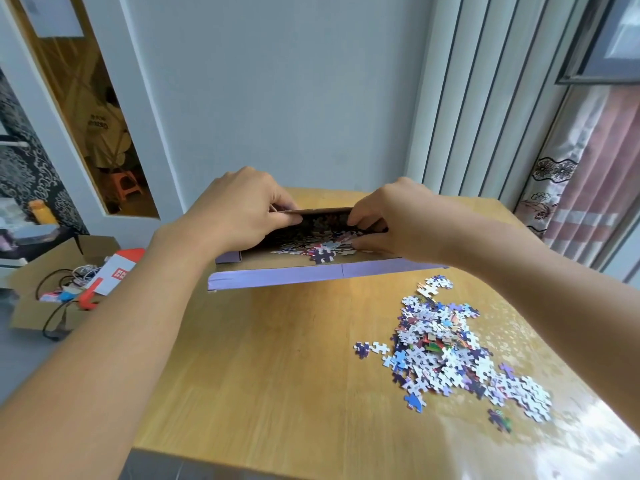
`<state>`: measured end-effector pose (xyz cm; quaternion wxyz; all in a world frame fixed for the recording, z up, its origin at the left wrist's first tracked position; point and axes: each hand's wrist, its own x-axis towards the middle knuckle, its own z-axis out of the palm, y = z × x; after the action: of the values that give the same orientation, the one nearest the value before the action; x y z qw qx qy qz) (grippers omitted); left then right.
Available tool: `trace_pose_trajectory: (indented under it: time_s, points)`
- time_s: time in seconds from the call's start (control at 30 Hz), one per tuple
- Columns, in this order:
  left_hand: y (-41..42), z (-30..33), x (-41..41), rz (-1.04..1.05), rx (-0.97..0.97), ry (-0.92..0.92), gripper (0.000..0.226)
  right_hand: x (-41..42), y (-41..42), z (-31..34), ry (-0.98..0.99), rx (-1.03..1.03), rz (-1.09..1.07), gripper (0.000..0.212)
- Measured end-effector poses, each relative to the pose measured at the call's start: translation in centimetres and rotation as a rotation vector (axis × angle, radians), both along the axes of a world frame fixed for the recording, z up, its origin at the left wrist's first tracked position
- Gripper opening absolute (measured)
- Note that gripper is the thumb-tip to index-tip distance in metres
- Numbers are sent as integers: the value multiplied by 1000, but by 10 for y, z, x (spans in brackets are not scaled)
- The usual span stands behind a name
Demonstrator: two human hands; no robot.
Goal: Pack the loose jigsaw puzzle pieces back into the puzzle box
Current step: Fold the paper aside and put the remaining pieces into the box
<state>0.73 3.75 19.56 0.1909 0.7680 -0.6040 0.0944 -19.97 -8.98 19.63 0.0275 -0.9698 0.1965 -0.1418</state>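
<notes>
Puzzle box [284, 277], lavender, at far side of wooden tabletop [270, 368], open side facing viewer. Left hand [242, 209] pinches upper flap at left; right hand [391, 216] grips same flap at right, fingers curled into opening. Some pieces [320, 249] lie inside box. Loose puzzle pieces [450, 351] heaped on tabletop, right of box, apart from it. Cardboard carton [41, 292] on floor at left.

A light wooden desk [277, 375] stands against a pale wall [294, 98]. On the floor to its left sits an open cardboard box [31, 310] holding cables and a red-and-white bag [114, 271]. A patterned curtain [585, 188] hangs at right.
</notes>
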Motion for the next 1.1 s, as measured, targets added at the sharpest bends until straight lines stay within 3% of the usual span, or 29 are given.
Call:
trace_pose_trajectory:
  time_s: [0.1, 0.17, 0.27, 0.57, 0.77, 0.93, 1.1]
  points:
    - [1, -1, -1, 4, 10, -4, 13, 0, 1, 0, -116, -60, -7, 13]
    - [2, -2, -1, 5, 16, -4, 14, -7, 4, 8, -137, 53, 27, 9]
    - [4, -5, -3, 12, 12, 0, 14, -23, 11, 16, -57, 245, 113, 6]
    - [7, -9, -9, 36, 3, 9, 15, -19, 8, 1, 162, 268, 62, 21]
    - [10, -16, -10, 38, -12, 0, 17, -16, 28, -3, 63, 286, 210, 31]
    - [12, -19, -10, 33, -16, 5, 19, -11, 38, -14, 248, 502, 342, 35]
    - [13, -23, -10, 27, -13, -8, 19, -9, 31, -18, 351, 334, 303, 37]
